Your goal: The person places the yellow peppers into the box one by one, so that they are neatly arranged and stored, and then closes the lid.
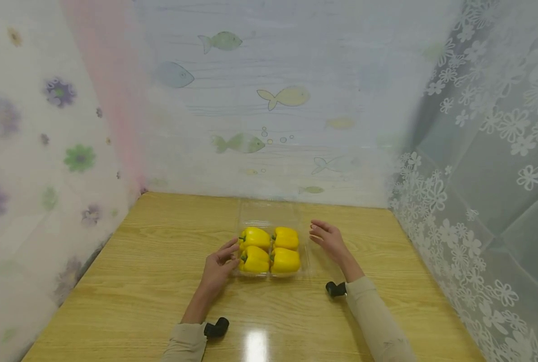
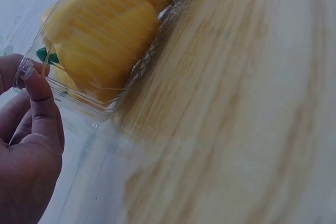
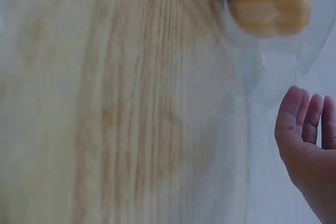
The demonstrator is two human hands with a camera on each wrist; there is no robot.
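Several yellow bell peppers (image 1: 256, 238) with green stems lie in two rows in a clear plastic clamshell box (image 2: 86, 107). Its lid (image 1: 269, 213) is folded back, away from me. At the box's left side is my left hand (image 1: 217, 268); in the left wrist view its thumb and finger pinch the rim at a corner. My right hand (image 1: 331, 241) hovers off the right side of the box with nothing in it. Its fingers are relaxed and apart from the plastic, as the right wrist view also shows.
The box stands on a wooden table (image 1: 160, 281). A fish-patterned sheet (image 1: 359, 65) hangs behind the table's far edge. Flowered sheets flank it at left (image 1: 33, 161) and right (image 1: 476, 151). Black wrist devices (image 1: 217, 328) protrude near both sleeves.
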